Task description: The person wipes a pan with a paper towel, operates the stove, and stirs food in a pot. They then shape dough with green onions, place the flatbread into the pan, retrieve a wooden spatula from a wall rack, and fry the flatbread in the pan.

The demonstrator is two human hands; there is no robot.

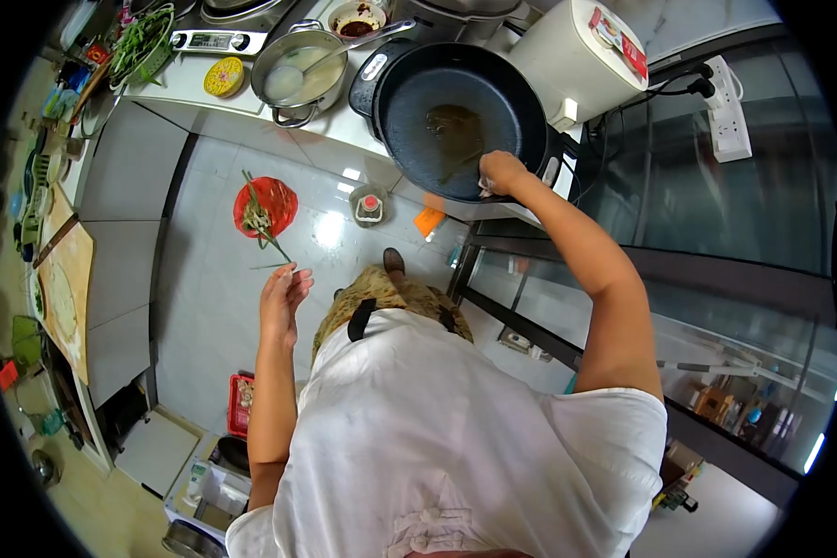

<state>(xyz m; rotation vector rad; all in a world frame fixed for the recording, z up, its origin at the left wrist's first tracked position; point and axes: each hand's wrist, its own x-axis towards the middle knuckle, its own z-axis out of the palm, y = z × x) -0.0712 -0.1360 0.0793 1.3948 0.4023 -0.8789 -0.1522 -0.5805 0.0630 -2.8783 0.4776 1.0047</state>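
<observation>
My right hand (502, 174) reaches over the near right rim of a large dark electric pan (418, 112). Its fingers are closed around a pale crumpled piece (484, 192), maybe paper or cloth, against the pan's inner side. A brownish oily patch (454, 128) shines on the pan's bottom. My left hand (286, 296) hangs above the floor, palm up, fingers loosely bent and apart, holding nothing I can see. Just beyond its fingertips, long green leaves (272, 242) hang out of a red plastic bag (277, 197) on the floor.
Left of the pan stands a steel pot (321, 86) with cloudy liquid and a ladle (367, 42). A white appliance (567, 56) stands to the right. An oil bottle (370, 206) sits on the floor near my foot. Dough lies on a wooden board (79, 307) at left.
</observation>
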